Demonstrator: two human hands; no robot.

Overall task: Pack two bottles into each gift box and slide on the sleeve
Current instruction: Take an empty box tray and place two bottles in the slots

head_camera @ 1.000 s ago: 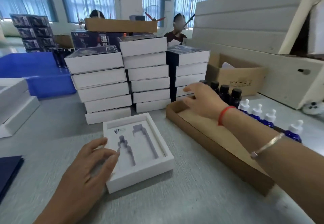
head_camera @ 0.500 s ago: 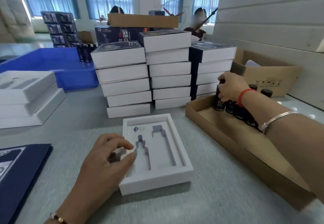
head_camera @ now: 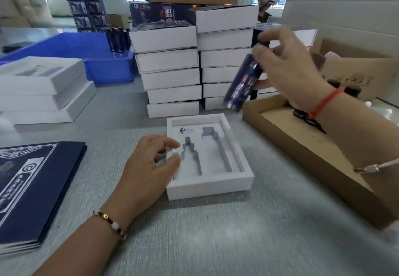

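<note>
Grey tabletop [head_camera: 216, 232], left hand [head_camera: 149, 167] loosely curled on open white gift box [head_camera: 211, 185], right hand [head_camera: 289, 70] gripping dark blue labelled bottle [head_camera: 241, 85] aloft.

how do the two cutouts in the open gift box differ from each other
The left cutout is shorter and wider, with a bulging bottle-like outline; the right cutout is longer and thinner, with a broad head at the far end. The left hand rests at the left cutout's edge; nothing touches the right cutout. Both are empty grey recesses in the white insert of the gift box.
</note>
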